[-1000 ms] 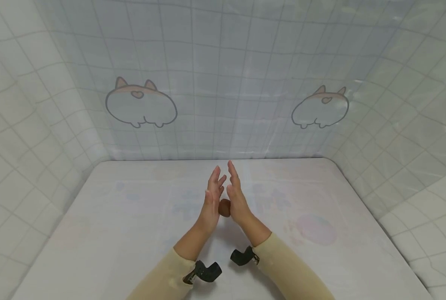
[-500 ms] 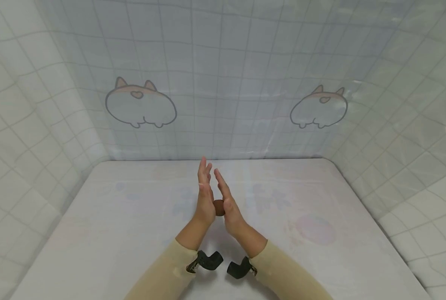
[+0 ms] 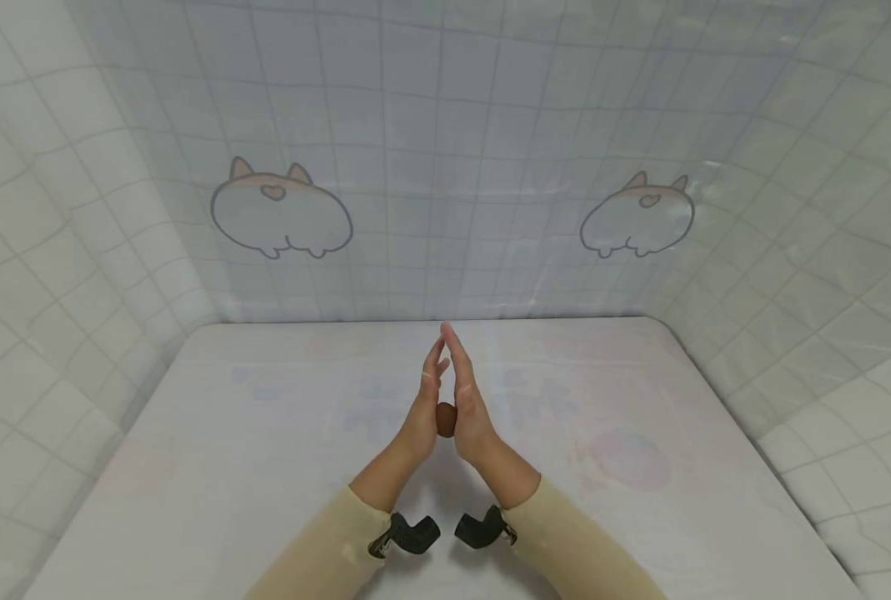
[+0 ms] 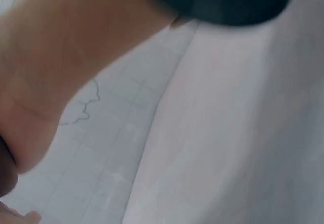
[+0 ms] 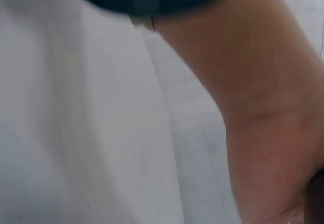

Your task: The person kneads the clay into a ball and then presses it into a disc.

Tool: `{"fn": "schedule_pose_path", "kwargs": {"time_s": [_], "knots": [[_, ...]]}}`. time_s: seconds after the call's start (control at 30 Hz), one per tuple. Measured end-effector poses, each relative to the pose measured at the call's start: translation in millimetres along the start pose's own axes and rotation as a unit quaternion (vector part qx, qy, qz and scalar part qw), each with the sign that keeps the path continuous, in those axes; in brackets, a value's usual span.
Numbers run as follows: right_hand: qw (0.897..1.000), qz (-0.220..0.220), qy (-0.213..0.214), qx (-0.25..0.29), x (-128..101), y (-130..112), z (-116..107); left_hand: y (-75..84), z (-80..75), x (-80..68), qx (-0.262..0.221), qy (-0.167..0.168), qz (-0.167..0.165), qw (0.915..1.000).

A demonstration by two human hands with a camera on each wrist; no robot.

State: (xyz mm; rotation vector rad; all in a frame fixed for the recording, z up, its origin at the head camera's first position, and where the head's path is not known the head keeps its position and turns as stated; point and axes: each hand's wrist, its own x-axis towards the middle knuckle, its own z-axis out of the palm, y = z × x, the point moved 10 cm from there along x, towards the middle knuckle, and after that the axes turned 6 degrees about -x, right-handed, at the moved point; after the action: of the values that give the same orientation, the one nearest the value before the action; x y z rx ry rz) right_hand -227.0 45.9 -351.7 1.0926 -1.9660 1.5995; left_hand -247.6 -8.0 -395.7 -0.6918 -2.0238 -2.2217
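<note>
A small brown ball point(image 3: 447, 419), which looks like clay or dough, is pressed between the two palms above the table. My left hand point(image 3: 422, 417) stands upright on its left side with straight fingers. From the other side my right hand point(image 3: 472, 417) presses it, its fingers straight and leaning left until the fingertips meet at the top. In the left wrist view a dark edge of the brown ball point(image 4: 6, 171) shows beside the heel of the palm. The right wrist view catches only a sliver of the ball point(image 5: 315, 198) at its right border.
A white table point(image 3: 227, 467) with faint printed shapes lies under the hands. Behind it hangs a grid-patterned curtain point(image 3: 475, 208) with cartoon animals, and similar sheeting flanks both sides. Black wrist mounts point(image 3: 415, 533) sit on the beige sleeves point(image 3: 325, 546).
The palms have slid back and forth against each other, with the ball rolling between them. Since half a second ago, the left hand has drawn back and the right has come forward; fingertips now meet.
</note>
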Motion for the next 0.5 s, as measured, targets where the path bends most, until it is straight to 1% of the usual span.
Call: {"fn": "schedule_pose_path", "kwargs": {"time_s": [0.1, 0.2, 0.3, 0.4, 0.5], "knots": [[0.999, 0.039, -0.012, 0.003, 1, 13, 0, 2.8, 5.3, -1.9, -0.008, -0.01, 0.012, 0.9999], [0.996, 0.082, -0.035, 0.012, -2, 27, 4, 6.6, 6.5, -3.0, -0.008, -0.004, 0.028, 0.9996], [0.992, 0.113, -0.055, 0.009, -6, 37, 10, 10.1, 3.3, -3.6, -0.006, 0.015, 0.041, 0.999], [0.988, 0.138, -0.072, 0.005, -10, 44, 16, 16.9, -2.9, -3.3, -0.019, 0.04, 0.061, 0.9972], [0.986, 0.141, -0.089, 0.009, -15, 44, 22, 27.5, -9.5, -1.5, -0.035, 0.06, 0.091, 0.9934]]}}
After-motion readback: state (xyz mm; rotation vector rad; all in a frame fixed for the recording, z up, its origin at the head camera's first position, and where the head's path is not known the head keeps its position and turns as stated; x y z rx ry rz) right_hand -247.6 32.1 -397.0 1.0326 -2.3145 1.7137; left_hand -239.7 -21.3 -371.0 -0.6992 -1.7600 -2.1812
